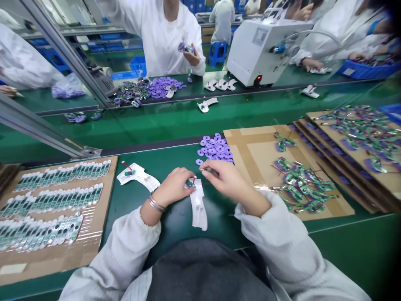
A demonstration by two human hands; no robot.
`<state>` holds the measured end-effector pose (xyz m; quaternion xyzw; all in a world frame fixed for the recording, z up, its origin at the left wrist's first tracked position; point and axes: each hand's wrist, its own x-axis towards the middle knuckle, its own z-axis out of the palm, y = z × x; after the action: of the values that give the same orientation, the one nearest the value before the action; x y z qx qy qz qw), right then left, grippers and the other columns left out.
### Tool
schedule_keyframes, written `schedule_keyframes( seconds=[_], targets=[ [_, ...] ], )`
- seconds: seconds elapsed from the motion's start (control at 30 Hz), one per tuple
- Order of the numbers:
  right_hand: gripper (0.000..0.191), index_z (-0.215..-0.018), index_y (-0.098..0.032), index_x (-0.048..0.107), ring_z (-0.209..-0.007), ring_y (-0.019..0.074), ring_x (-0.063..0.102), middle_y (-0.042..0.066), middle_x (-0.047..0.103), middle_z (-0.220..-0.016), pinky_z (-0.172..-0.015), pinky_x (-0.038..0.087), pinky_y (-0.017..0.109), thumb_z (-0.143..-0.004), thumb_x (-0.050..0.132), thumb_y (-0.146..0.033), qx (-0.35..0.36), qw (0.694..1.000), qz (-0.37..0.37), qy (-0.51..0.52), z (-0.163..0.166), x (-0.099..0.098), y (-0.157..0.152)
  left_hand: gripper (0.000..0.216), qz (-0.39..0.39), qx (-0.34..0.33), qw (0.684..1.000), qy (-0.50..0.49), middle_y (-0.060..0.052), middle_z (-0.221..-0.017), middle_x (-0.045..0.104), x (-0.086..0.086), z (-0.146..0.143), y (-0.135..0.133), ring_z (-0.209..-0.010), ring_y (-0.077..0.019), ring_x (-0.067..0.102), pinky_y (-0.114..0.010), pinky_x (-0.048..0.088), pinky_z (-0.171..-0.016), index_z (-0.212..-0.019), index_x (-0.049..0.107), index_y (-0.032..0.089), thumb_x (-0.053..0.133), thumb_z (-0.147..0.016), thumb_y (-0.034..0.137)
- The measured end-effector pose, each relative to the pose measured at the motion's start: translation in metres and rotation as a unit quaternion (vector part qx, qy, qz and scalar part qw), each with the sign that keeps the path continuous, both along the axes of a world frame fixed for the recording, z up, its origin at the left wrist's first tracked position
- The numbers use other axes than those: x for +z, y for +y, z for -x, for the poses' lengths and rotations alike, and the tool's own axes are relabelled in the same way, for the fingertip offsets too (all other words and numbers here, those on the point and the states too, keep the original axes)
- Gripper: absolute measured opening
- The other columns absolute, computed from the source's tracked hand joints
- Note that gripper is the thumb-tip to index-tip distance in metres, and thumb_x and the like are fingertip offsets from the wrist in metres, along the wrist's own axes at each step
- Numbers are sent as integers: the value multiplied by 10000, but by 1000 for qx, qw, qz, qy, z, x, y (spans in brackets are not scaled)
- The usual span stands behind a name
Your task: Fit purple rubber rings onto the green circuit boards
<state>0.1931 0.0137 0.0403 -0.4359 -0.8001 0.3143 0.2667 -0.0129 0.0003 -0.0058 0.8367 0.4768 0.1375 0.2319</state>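
- Left hand (176, 186) holds a white shell (198, 208) near its board (189, 183)
- Right hand (226, 179) pinches a small part (201, 169), too tiny to identify
- Purple rings (216, 148) lie just beyond

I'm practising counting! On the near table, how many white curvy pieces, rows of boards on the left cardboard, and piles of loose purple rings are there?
White curvy pieces: 2
Rows of boards: 3
Piles of purple rings: 1
Total: 6

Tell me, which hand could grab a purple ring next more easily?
Probably the right hand: it's closer to the purple rings. The left hand is farther off, at the white piece.
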Motion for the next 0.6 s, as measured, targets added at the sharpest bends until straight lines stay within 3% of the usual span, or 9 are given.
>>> schedule_keyframes(
  seconds=[0.07, 0.13, 0.3, 0.47, 0.6],
  targets=[
    [157, -967, -187, 671, -756, 165, 608, 44, 701, -889, -664, 427, 275, -871, 549, -208, -13, 1000, -19, -9, 6, -5, 9, 292, 8, 6, 1000, 14, -79, -945, 651, -2, -2, 4, -923, -261, 592, -409, 462, -881, -996, 622, 174, 685, -783, 364],
    [156, -967, -185, 667, -778, 170, 621, 52, 697, -894, -676, 451, 280, -876, 553, -241, -38, 998, -2, 59, 8, -13, 14, 306, 0, 20, 1000, 12, -80, -919, 639, -4, -3, 4, -909, -266, 584, -408, 468, -856, -971, 610, 167, 683, -772, 388],
    [233, -963, -182, 640, -564, 111, 525, 8, 605, -717, -502, 409, 230, -861, 608, -389, -121, 946, 122, 274, -11, -29, 20, 188, 7, 24, 999, -24, -53, -886, 626, -1, 6, -2, -870, -235, 588, -392, 478, -839, -927, 595, 188, 633, -757, 258],
    [249, -940, -199, 642, -460, 64, 392, -6, 595, -719, -393, 287, 196, -815, 669, -413, -171, 904, 174, 351, -29, -29, 26, 297, 32, -9, 993, -110, -73, -1114, 645, 14, 20, 6, -1061, -237, 584, -401, 465, -956, -1129, 603, 212, 557, -840, 257],
    [271, -949, -195, 647, -441, 57, 376, -13, 581, -685, -385, 282, 192, -800, 684, -419, -175, 893, 179, 374, -27, -30, 26, 264, -13, 32, 995, -94, -69, -1088, 664, 18, 10, 33, -1055, -216, 594, -389, 459, -977, -1050, 647, 196, 449, -888, 133]
  ],
)
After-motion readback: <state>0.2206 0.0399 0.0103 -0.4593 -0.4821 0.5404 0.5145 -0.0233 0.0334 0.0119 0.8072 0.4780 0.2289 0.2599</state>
